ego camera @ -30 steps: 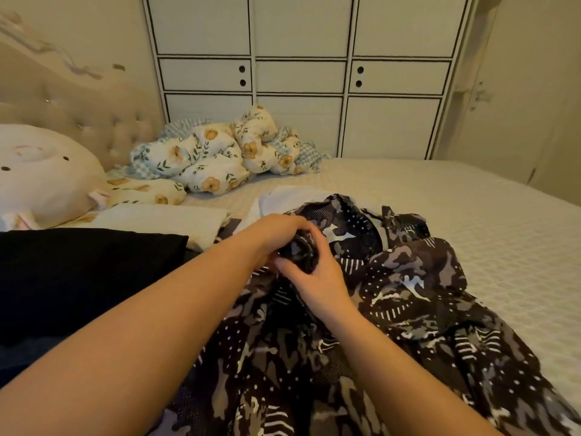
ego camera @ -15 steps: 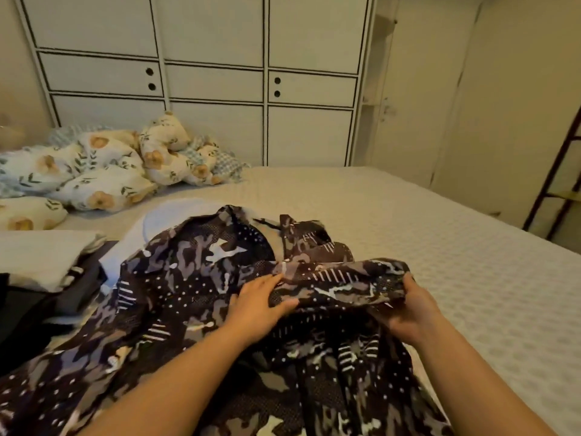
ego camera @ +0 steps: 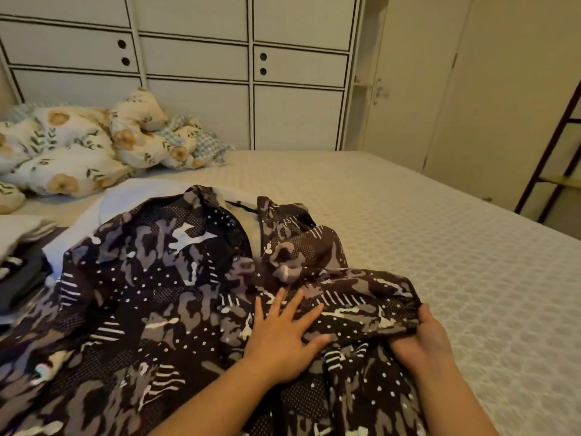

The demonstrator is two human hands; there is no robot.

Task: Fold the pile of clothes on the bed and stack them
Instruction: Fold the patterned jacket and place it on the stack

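A person leans over a bed (ego camera: 408,215) with a dark camouflage-print garment (ego camera: 151,294) spread in front of them. One band of the garment, perhaps a sleeve or hem, runs left to right across the near side, its long axis crosswise to the person. The left hand (ego camera: 283,335) lies flat on that band with fingers straight and spread, pressing it down, grip released. The right hand (ego camera: 421,335) is at the band's right end, grasping the edge with fingers curled under the cloth. Most of the garment lies left of and beyond the right hand, so any fold would likely carry that end leftward or away. Further left of the garment sits a stack of folded clothes (ego camera: 22,247); beyond it, a floral quilt (ego camera: 78,146) is bunched against a white wardrobe (ego camera: 195,89)
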